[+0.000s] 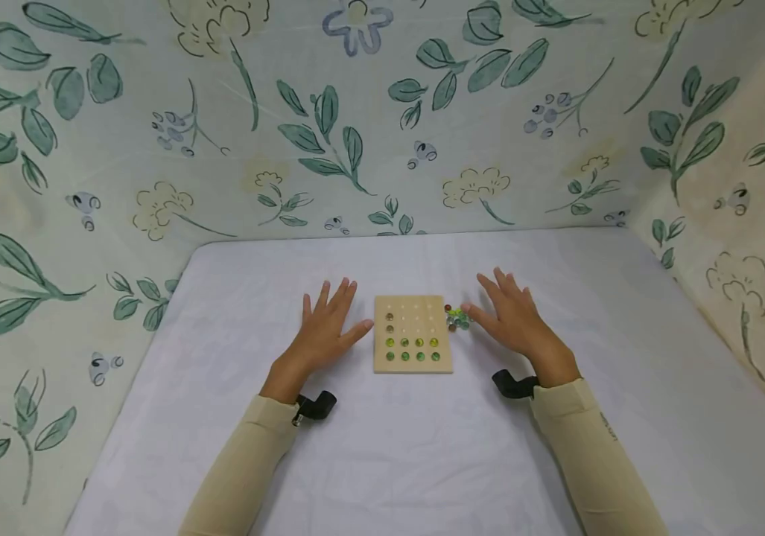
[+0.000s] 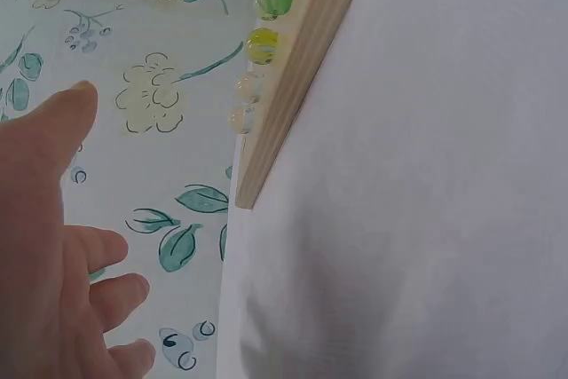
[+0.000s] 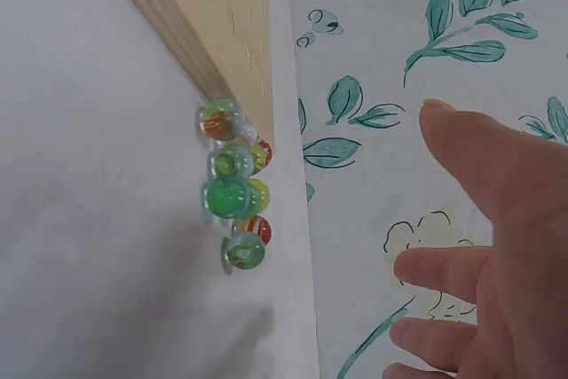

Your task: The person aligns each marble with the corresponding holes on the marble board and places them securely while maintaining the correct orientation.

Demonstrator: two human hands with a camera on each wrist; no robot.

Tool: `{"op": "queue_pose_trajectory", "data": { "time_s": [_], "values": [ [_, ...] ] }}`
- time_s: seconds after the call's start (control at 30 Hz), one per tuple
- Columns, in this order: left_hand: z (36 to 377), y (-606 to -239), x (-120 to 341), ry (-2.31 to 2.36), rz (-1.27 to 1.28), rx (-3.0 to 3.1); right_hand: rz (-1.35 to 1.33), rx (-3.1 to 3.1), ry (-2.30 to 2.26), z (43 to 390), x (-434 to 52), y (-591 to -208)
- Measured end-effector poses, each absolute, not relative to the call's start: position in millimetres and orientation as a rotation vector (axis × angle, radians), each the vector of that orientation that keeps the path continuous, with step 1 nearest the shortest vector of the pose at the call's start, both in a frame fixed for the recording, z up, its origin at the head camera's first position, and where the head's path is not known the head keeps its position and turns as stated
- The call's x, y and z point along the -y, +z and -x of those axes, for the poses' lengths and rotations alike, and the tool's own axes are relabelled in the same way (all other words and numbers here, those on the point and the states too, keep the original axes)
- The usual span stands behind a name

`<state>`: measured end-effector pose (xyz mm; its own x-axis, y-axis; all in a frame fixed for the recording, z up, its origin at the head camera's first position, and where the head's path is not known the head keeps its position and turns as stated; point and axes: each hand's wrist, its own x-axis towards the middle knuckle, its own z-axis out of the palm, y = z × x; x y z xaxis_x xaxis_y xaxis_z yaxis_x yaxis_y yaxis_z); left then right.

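Note:
A square wooden board (image 1: pixel 413 368) with rows of small hollows lies flat on the table. Green marbles (image 1: pixel 405 356) fill its nearest row and yellow ones (image 1: pixel 418 342) the row behind. Two pale clear marbles (image 2: pixel 245 117) sit further back along the left edge. My left hand (image 1: pixel 322 335) is spread beside the board's left side, thumb toward it, holding nothing. On the other side, my right hand (image 1: pixel 515 321) has its fingers spread and grips nothing. Its thumb overlaps a cluster of loose marbles (image 3: pixel 228 197) in the head view; the right wrist view shows thumb and marbles apart.
White cloth covers the table (image 1: pixel 395 461). Behind and to the sides hangs a leaf-and-flower patterned fabric (image 1: pixel 382 126). Each wrist wears a small black camera, one by the left cuff (image 1: pixel 317 406) and one by the right (image 1: pixel 515 385). The loose marbles lie against the board's right edge.

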<state>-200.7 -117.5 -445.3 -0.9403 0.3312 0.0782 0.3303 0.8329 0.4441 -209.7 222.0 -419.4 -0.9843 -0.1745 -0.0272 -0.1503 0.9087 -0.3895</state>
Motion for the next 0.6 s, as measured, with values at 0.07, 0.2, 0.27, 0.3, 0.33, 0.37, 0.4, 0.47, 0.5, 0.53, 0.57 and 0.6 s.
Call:
{"op": "queue_pose_trajectory", "data": {
  "time_s": [0.07,0.2,0.27,0.3,0.33,0.37,0.4,0.47,0.5,0.53,0.57,0.6],
  "values": [
    [200.7,-446.7,115.9,0.773,-0.569,-2.969,0.250,-2.992,-0.624,210.1,-221.5,-419.2],
    [202.0,-452.9,113.9,0.858,-0.649,-2.884,0.216,-2.956,-0.651,210.5,-220.9,-418.5],
    [202.6,-457.1,113.2,0.921,-0.689,-2.828,0.214,-2.944,-0.673,210.8,-221.2,-418.3],
    [202.7,-459.0,112.9,0.958,-0.705,-2.798,0.218,-2.939,-0.684,210.9,-221.8,-418.3],
    [202.6,-460.8,112.5,0.993,-0.715,-2.769,0.222,-2.933,-0.700,210.8,-222.4,-418.4],
    [202.5,-462.5,112.0,1.027,-0.729,-2.743,0.235,-2.929,-0.722,210.6,-223.2,-418.7],
    [202.2,-463.9,111.4,1.052,-0.737,-2.724,0.249,-2.927,-0.744,210.7,-224.1,-419.4],
    [202.0,-465.9,110.6,1.085,-0.746,-2.701,0.255,-2.920,-0.776,211.0,-225.6,-420.8],
    [202.0,-466.7,110.4,1.090,-0.747,-2.695,0.254,-2.919,-0.786,211.4,-225.9,-421.5],
    [201.8,-467.3,110.2,1.094,-0.740,-2.693,0.251,-2.916,-0.799,211.8,-226.2,-422.1],
    [201.6,-468.1,110.2,1.099,-0.729,-2.692,0.256,-2.914,-0.811,212.3,-226.6,-422.6],
    [201.3,-468.7,110.1,1.110,-0.719,-2.685,0.253,-2.913,-0.815,213.1,-227.0,-423.2]
  ]
}}
